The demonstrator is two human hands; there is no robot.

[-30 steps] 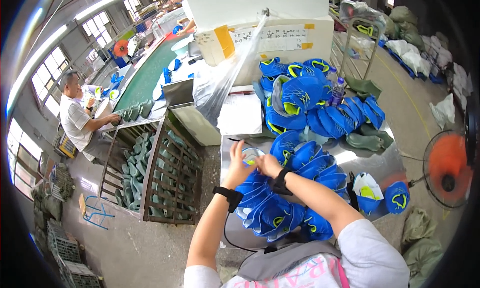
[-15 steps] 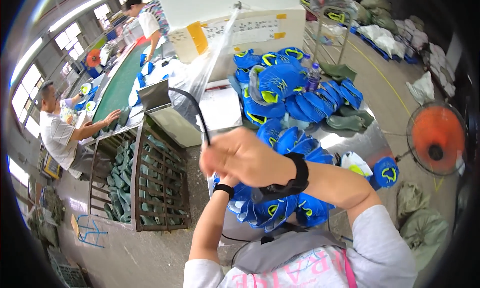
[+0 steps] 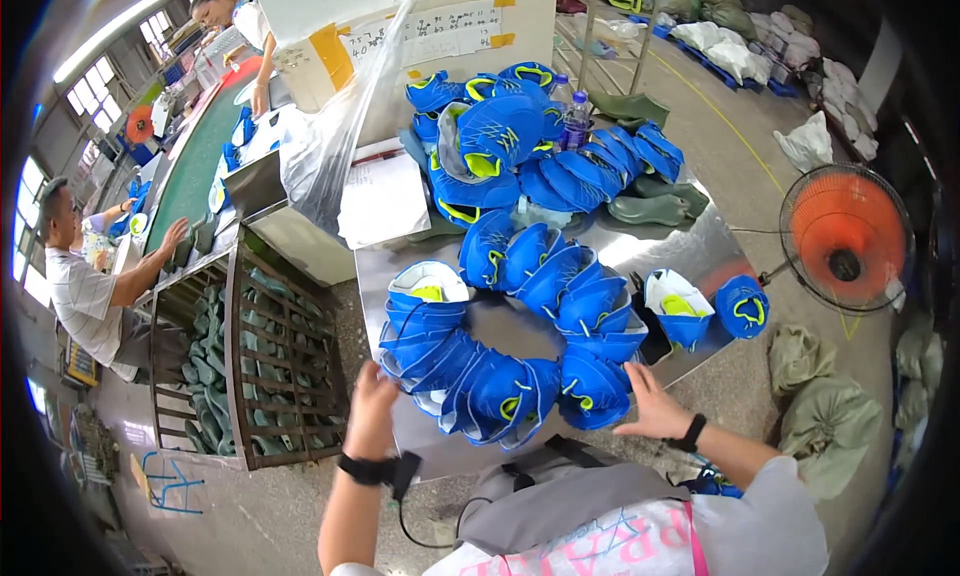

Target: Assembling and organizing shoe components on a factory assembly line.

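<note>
Blue shoe uppers (image 3: 590,298) with lime-green linings form an overlapping ring on a metal table (image 3: 505,328). At the ring's lower left, my left hand (image 3: 372,411) is raised with fingers loosely bent and nothing visible in them. A black device with a cable (image 3: 380,470) is strapped to that wrist. My right hand (image 3: 655,406) is open, fingers spread, close beside the upper (image 3: 594,388) at the ring's lower right. A black band (image 3: 687,433) circles the right wrist. A white-and-blue upper (image 3: 678,306) and another blue one (image 3: 742,307) stand at the right.
More uppers (image 3: 500,136), a purple bottle (image 3: 576,121), green foot-shaped forms (image 3: 650,208) and paper (image 3: 385,201) lie at the back. An orange fan (image 3: 847,238) stands right. A metal cage (image 3: 290,356) of green forms stands left, near two people at a green conveyor (image 3: 205,191).
My hands were crossed over the ring, with a black curved strip at my right hand. They have since moved apart to either side, and the strip no longer shows there.
</note>
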